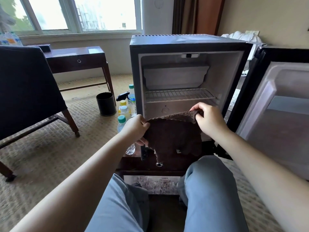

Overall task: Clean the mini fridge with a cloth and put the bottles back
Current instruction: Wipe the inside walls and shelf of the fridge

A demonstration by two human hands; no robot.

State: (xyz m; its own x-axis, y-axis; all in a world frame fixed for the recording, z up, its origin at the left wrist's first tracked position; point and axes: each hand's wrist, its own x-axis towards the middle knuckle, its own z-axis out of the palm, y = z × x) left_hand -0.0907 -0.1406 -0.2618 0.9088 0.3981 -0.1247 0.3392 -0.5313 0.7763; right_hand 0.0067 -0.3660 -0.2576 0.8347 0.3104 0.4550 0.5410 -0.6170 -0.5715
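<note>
**Cloth stretched between two hands at the open mini fridge**

The left hand and right hand each pinch an upper edge of the brown cloth, which hangs between them. Just behind the grip, the fridge stands on a dark low table, with its door swung out beyond the right hand. Bottles cluster just past the left hand. Patterned carpet covers the floor.

Overexposed daylight through the window; dim foreground; wide-angle bending at edges
</note>
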